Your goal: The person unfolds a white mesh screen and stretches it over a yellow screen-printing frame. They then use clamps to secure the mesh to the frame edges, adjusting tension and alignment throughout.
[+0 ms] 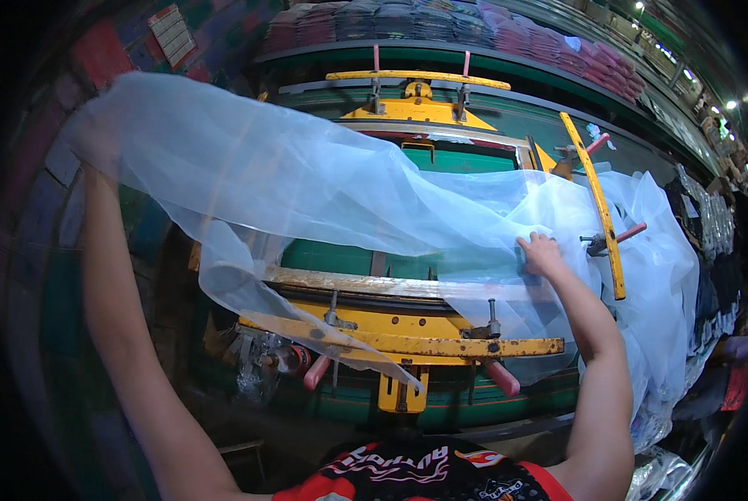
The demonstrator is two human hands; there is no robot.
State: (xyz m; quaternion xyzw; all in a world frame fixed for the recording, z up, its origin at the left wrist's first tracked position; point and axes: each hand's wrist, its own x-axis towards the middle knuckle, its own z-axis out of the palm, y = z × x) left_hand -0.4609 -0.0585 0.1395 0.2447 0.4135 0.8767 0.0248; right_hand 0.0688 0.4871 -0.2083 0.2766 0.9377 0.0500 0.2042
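Observation:
A long sheet of sheer white mesh fabric (pixel 307 159) stretches across a yellow clamping frame (pixel 420 110). Far out to the left, my raised left hand (pixel 98 142) is closed on the end of the sheet, which partly veils the fingers. My right hand (pixel 544 255) is at the right part of the frame with its fingers bent in on the mesh; exactly how much cloth it pinches is hard to see. Between the hands the fabric hangs in loose folds, and one corner droops over the near yellow bar (pixel 441 344). Green surface shows through the frame's middle.
Bunched mesh (pixel 649 284) spills past the right yellow bar (pixel 593 204). Clamps with red handles (pixel 501 378) stick out around the frame. A plastic bottle (pixel 290 359) lies below the near left corner. Stacked folded goods (pixel 441 27) line the back shelf, beside a brick wall at left.

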